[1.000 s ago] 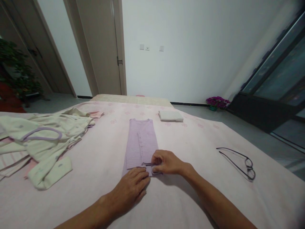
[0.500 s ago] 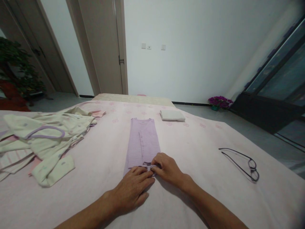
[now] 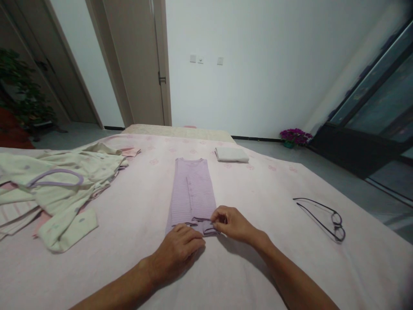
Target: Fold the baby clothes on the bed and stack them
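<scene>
A lilac striped buttoned shirt (image 3: 195, 189), folded into a long narrow shape, lies flat on the pink bed cover with its neckline pointing away from me. My left hand (image 3: 179, 249) lies palm down at its near edge, fingers stretched over the fabric at the left. At the near right corner my right hand (image 3: 230, 224) has thumb and forefinger closed on the shirt's hem. Dark-edged folds of fabric show between the two hands. The fabric under my left fingers is hidden.
A heap of cream and pink clothes (image 3: 67, 185) lies on the left of the bed cover (image 3: 135, 254). Beyond the shirt sits a folded white cloth (image 3: 231, 154). Black-framed glasses (image 3: 335, 219) rest at the right. Purple flowers (image 3: 295, 136) stand on the floor behind.
My right hand has shifted a little to the right along the hem, and my left hand slightly left and down. More of the folded hem now shows between them.
</scene>
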### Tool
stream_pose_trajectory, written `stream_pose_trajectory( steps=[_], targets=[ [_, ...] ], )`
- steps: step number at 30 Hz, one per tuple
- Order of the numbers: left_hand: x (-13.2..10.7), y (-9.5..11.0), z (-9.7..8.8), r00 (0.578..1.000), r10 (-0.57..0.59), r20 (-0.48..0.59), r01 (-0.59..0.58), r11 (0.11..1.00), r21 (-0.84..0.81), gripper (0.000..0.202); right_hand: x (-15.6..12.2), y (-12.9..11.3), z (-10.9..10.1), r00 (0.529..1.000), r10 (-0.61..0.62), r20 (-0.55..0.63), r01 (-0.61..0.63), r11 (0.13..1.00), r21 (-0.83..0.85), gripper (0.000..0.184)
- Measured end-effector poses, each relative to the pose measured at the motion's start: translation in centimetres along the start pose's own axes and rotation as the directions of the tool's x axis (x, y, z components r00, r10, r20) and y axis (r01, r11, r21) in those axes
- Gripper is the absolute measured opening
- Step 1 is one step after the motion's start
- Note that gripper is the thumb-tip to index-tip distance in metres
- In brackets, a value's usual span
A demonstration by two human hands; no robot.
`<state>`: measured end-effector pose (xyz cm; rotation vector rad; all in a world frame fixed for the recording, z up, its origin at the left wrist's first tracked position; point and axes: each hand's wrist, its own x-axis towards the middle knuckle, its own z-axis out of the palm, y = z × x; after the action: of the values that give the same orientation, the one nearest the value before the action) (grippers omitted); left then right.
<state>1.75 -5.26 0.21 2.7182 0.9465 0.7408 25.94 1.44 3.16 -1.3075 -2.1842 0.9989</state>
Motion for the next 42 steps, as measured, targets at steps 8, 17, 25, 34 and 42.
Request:
stream_pose_trajectory(
  steps=[8, 17, 25, 34, 42],
  targets=[
    [3.3, -0.2, 1.5, 0.986, -0.169, -0.015, 0.169, 0.974, 0.15, 0.015, -0.8, 0.1, -1.0, 0.986, 0.031, 0.164, -0.012, 0.993, -0.117, 0.038],
    [3.7, -1.5, 1.7, 0.95, -0.25, -0.187, 0.246, 0.968, -0.048, 0.008, -1.4, -1.9, 1.0, 0.997, 0.07, -0.032, -0.075, 0.976, -0.203, 0.023],
    [3.6, -1.6, 1.7, 0.956, -0.128, -0.263, 0.149, 0.987, 0.061, 0.011, -1.4, -1.7, 3.1, 0.977, -0.048, -0.207, -0.023, 0.944, -0.33, 0.032],
    [2.2, -1.8, 2.2, 0.988, 0.039, -0.148, 0.003, 0.962, 0.271, 0.016, -1.6, -1.0, 3.9, 0.972, -0.152, -0.18, 0.06, 0.898, -0.435, 0.033],
    [1.6, -1.7, 2.0, 0.996, 0.002, -0.093, 0.016, 0.98, 0.199, 0.01, -1.7, -1.9, 0.6, 0.983, -0.181, -0.039, 0.136, 0.85, -0.509, 0.024]
  ],
)
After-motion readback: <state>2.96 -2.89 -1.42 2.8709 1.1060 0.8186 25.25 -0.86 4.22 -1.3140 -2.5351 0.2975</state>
